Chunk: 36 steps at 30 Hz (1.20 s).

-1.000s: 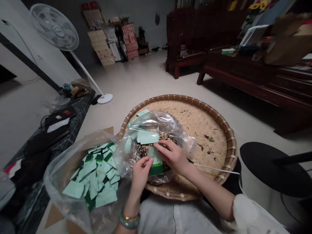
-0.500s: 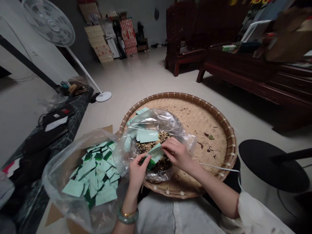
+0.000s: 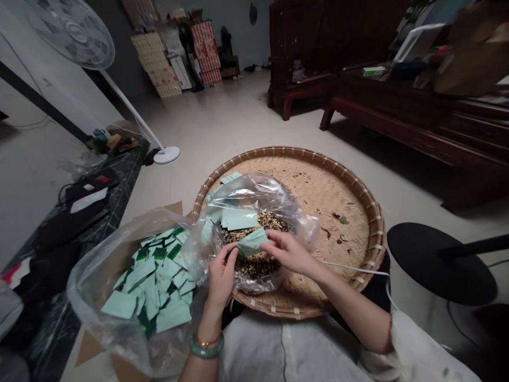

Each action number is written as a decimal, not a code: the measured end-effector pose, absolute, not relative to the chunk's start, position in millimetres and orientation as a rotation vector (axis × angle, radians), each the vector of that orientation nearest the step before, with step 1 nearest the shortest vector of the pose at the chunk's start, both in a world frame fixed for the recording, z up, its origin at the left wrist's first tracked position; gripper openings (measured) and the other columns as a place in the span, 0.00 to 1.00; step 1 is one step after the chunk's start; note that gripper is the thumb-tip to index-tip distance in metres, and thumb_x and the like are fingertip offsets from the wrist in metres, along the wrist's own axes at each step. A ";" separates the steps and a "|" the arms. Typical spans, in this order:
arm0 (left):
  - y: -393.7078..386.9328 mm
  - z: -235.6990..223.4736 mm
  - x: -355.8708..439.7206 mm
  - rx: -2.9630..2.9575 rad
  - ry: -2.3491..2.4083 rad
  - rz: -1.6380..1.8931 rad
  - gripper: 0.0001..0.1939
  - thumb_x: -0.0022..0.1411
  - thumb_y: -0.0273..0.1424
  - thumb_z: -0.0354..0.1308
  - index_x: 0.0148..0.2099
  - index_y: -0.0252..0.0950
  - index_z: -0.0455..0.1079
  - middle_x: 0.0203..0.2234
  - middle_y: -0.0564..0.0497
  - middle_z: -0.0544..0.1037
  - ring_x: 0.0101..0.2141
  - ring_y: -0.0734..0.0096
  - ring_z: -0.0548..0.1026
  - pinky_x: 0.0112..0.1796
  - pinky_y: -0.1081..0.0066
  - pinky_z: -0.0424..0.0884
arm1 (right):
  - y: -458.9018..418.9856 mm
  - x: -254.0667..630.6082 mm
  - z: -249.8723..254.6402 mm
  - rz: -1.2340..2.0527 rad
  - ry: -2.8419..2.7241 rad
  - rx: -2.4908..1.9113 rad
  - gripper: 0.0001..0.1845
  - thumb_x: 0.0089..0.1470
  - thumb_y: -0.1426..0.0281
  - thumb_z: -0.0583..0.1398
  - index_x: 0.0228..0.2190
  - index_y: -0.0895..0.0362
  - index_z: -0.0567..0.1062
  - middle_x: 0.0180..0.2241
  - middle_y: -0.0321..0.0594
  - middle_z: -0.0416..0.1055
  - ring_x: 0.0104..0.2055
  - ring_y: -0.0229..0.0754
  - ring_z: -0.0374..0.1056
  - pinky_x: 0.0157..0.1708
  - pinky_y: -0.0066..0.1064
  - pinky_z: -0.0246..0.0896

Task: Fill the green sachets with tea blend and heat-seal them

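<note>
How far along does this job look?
Partway, it seems. Apparently done: a heap of mint-green packets in the left-hand plastic bag. In hand: one packet, pinched by the left hand, with the right hand against it. Left: speckled seed-like mix and more packets in the clear bag on the woven bamboo tray.

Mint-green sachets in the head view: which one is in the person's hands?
The sachet pinched between left hand and right hand, raised over the grainy mix; every other sachet lies loose, touched by neither hand.
</note>
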<state>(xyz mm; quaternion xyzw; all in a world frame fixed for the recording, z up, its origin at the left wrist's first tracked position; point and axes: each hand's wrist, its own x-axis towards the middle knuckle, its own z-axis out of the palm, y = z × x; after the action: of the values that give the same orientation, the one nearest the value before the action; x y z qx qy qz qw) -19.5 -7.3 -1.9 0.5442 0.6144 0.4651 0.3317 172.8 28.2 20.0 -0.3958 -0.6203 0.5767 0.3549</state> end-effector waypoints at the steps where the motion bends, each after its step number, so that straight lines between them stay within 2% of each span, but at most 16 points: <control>1: -7.2 -2.2 -20.6 1.443 1.587 1.194 0.14 0.61 0.36 0.54 0.42 0.36 0.75 0.38 0.47 0.81 0.40 0.63 0.77 0.45 0.65 0.71 | 28.5 173.1 20.0 1.569 -1.598 -1.007 0.14 0.53 0.58 0.60 0.28 0.57 0.70 0.22 0.31 0.63 0.24 0.34 0.61 0.26 0.26 0.62; 4: -7.2 -2.1 -21.6 1.526 1.552 1.127 0.14 0.64 0.35 0.51 0.45 0.36 0.73 0.41 0.46 0.80 0.42 0.63 0.77 0.45 0.64 0.71 | 30.3 173.7 18.6 1.699 -1.578 -1.022 0.20 0.51 0.52 0.59 0.27 0.58 0.73 0.21 0.31 0.63 0.22 0.34 0.61 0.23 0.26 0.62; 7: -8.7 0.5 -19.7 1.765 1.649 1.192 0.16 0.66 0.32 0.49 0.53 0.35 0.68 0.48 0.43 0.76 0.49 0.61 0.73 0.49 0.60 0.69 | 32.5 174.0 14.1 1.695 -1.545 -1.053 0.21 0.54 0.52 0.56 0.29 0.58 0.74 0.24 0.33 0.64 0.23 0.34 0.61 0.21 0.26 0.62; 10: -12.5 5.4 -14.7 2.229 1.754 1.209 0.25 0.61 0.33 0.58 0.59 0.35 0.62 0.56 0.39 0.70 0.54 0.51 0.64 0.53 0.51 0.63 | 33.2 172.7 9.0 1.568 -1.630 -1.104 0.20 0.58 0.56 0.53 0.27 0.58 0.72 0.24 0.34 0.65 0.25 0.35 0.61 0.24 0.26 0.61; 12: -14.8 7.6 -10.5 2.476 1.726 1.064 0.31 0.57 0.33 0.62 0.62 0.35 0.59 0.57 0.39 0.68 0.52 0.48 0.64 0.51 0.49 0.63 | 32.4 170.5 7.3 1.433 -1.732 -1.114 0.19 0.60 0.59 0.50 0.25 0.58 0.71 0.24 0.35 0.66 0.27 0.37 0.62 0.29 0.28 0.60; 16: -14.4 4.7 -6.6 2.524 1.592 0.994 0.29 0.59 0.25 0.58 0.62 0.36 0.57 0.52 0.41 0.73 0.46 0.55 0.66 0.48 0.54 0.67 | 28.5 164.3 10.1 1.296 -1.848 -1.117 0.18 0.61 0.64 0.49 0.26 0.58 0.70 0.26 0.35 0.68 0.29 0.37 0.62 0.32 0.29 0.57; 20: -11.3 -1.5 -9.6 2.362 1.577 1.059 0.26 0.55 0.23 0.60 0.57 0.36 0.63 0.45 0.44 0.75 0.44 0.57 0.67 0.46 0.56 0.70 | 25.6 161.8 18.5 1.365 -1.847 -1.105 0.20 0.60 0.60 0.50 0.23 0.58 0.69 0.23 0.35 0.68 0.28 0.38 0.62 0.32 0.30 0.58; 23: -9.9 -2.7 -13.3 2.264 1.626 1.093 0.23 0.54 0.23 0.60 0.52 0.37 0.66 0.42 0.46 0.76 0.44 0.57 0.69 0.44 0.57 0.71 | 25.3 164.5 24.0 1.472 -1.630 -1.000 0.20 0.59 0.56 0.51 0.29 0.58 0.73 0.30 0.39 0.73 0.35 0.42 0.68 0.38 0.33 0.63; 25: -9.1 -2.8 -16.7 2.194 1.680 1.117 0.20 0.53 0.25 0.60 0.50 0.37 0.67 0.40 0.46 0.76 0.42 0.59 0.70 0.41 0.60 0.72 | 25.2 168.0 23.4 1.491 -1.439 -1.006 0.21 0.60 0.56 0.49 0.36 0.57 0.74 0.35 0.43 0.74 0.39 0.43 0.70 0.39 0.35 0.65; 28: -8.0 -4.8 -22.9 2.044 1.764 1.158 0.19 0.53 0.26 0.60 0.49 0.36 0.68 0.39 0.46 0.75 0.37 0.63 0.72 0.34 0.65 0.73 | 22.8 173.2 14.1 1.446 -1.556 -1.171 0.17 0.61 0.63 0.48 0.36 0.57 0.73 0.34 0.45 0.75 0.36 0.44 0.72 0.36 0.35 0.67; 31: -7.7 -9.5 -28.7 1.882 1.818 1.193 0.22 0.52 0.29 0.61 0.50 0.37 0.67 0.39 0.47 0.73 0.30 0.69 0.73 0.33 0.67 0.74 | 18.6 174.8 1.3 1.235 -2.057 -1.258 0.12 0.57 0.74 0.51 0.36 0.58 0.74 0.36 0.46 0.76 0.38 0.45 0.72 0.41 0.36 0.64; 34: -8.2 -14.4 -32.3 1.763 1.841 1.222 0.24 0.52 0.33 0.62 0.52 0.36 0.67 0.39 0.47 0.73 0.29 0.72 0.73 0.34 0.67 0.74 | 19.3 170.6 -6.3 1.044 -2.283 -1.250 0.16 0.55 0.80 0.50 0.43 0.60 0.72 0.44 0.50 0.73 0.45 0.46 0.70 0.47 0.36 0.62; 36: -8.6 -16.4 -33.6 1.708 1.830 1.226 0.25 0.52 0.34 0.62 0.53 0.36 0.66 0.39 0.46 0.73 0.29 0.71 0.73 0.34 0.68 0.74 | 23.5 164.4 -8.0 0.982 -2.341 -1.279 0.22 0.54 0.80 0.53 0.51 0.63 0.67 0.52 0.57 0.67 0.53 0.50 0.65 0.51 0.40 0.59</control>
<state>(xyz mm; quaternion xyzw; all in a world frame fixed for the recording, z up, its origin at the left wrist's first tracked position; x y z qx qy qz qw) -33.6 -8.6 -16.4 0.6031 0.6463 0.4331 0.1763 164.4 23.5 -8.0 -0.4450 -0.8143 0.3416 0.1487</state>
